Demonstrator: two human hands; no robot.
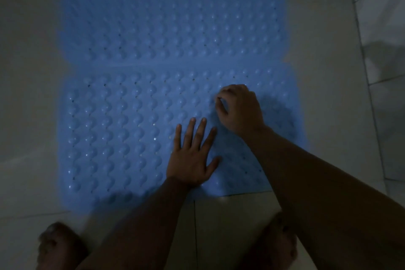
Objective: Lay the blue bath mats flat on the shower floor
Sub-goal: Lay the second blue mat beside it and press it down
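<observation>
Two bare feet [59, 245] stand on the pale tiled shower floor [230, 221]; beyond, two bumpy blue rubber bath mats [122, 129] lie end to end (long axis running away). Left hand [192, 155] presses flat, fingers straight; right hand [240, 108], further forward, pinches the near mat.

My left hand [192, 155] lies palm down with all its fingers straight and spread, the forearm reaching in from the bottom middle. My right hand [240, 109] sits just beyond it with its fingers curled under and the thumb tucked against them, the right forearm stretching in from the lower right. My bare feet [59, 245] show at the bottom edge.
</observation>
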